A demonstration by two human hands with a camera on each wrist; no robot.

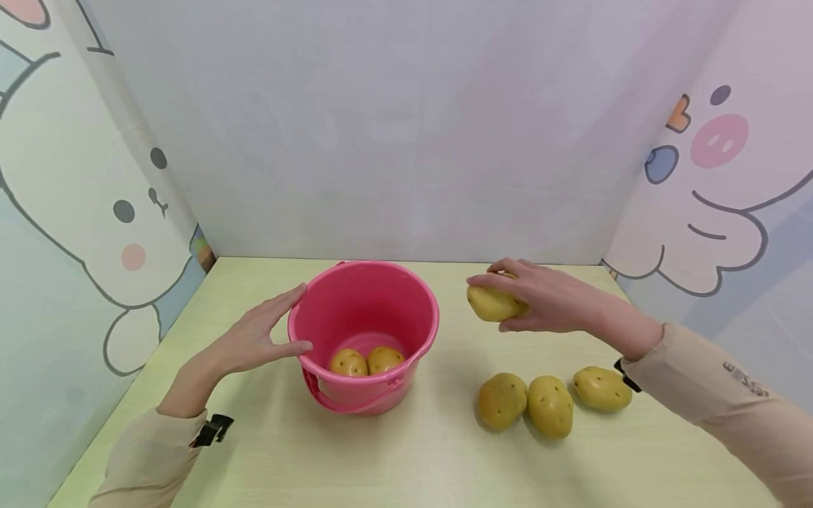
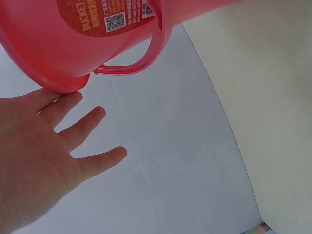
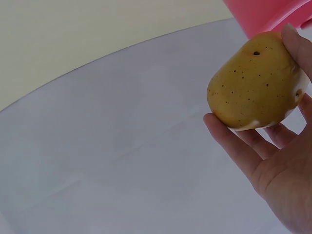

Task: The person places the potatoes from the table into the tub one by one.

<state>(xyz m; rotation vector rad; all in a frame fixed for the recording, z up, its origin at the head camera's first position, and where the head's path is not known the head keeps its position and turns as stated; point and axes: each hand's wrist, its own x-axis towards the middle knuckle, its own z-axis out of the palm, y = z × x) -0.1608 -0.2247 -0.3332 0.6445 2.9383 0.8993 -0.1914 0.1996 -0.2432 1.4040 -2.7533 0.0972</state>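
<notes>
A pink bucket (image 1: 362, 296) stands upright on the table, with two potatoes (image 1: 348, 363) lying at its bottom. My left hand (image 1: 257, 335) touches the left side of the bucket's rim, its fingers spread and fairly straight and its thumb at the rim. The left wrist view shows the fingertips (image 2: 73, 97) against the rim from outside. To the right of the bucket, my right hand (image 1: 546, 296) grips a yellow potato (image 3: 256, 80) above the table, thumb on one side and fingers on the other. Three more potatoes (image 1: 550, 407) lie on the table below that hand.
The pale wooden table (image 1: 432, 466) meets a plain light wall (image 1: 406, 141) at the back. Cartoon-printed panels (image 1: 82, 212) stand on the left and right. The bucket's handle (image 1: 356, 407) hangs down at its front.
</notes>
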